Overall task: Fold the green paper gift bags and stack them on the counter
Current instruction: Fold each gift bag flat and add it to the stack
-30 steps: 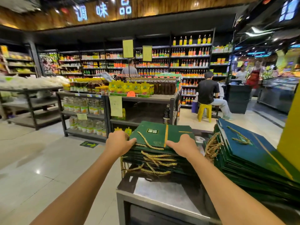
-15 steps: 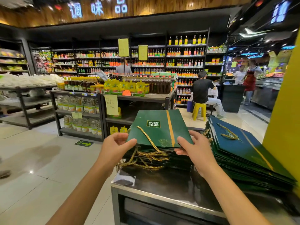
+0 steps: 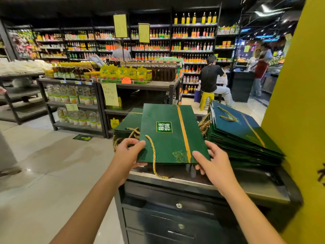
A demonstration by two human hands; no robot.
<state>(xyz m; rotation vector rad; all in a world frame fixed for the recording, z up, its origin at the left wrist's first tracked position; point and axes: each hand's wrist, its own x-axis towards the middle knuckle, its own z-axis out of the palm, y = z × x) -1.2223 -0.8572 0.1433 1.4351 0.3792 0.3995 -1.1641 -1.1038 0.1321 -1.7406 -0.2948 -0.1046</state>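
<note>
From the head view, the flat green gift bag [image 3: 173,136] hangs over the counter [image 3: 197,182] — left hand [image 3: 125,156] and right hand [image 3: 213,164] pinch its near corners — long axis running away, both hands equally near.

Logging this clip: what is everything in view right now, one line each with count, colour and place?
gift bag: one, dark green with a gold stripe, held flat over the counter's near edge
rope handle: one, gold, hanging below the bag
left pile: one, green bags, behind the held bag
right pile: one, green bags, beside the pillar
counter: one, steel top over black drawers, directly ahead
pillar: one, yellow, far right
stool: one, yellow, beyond the counter
seated person: one, black shirt, on the stool
shelves: many, dark, stocked with bottles, background
arrow sticker: one, green, on the floor at left
left hand: grips the bag's near left corner
right hand: grips the bag's near right corner
</note>
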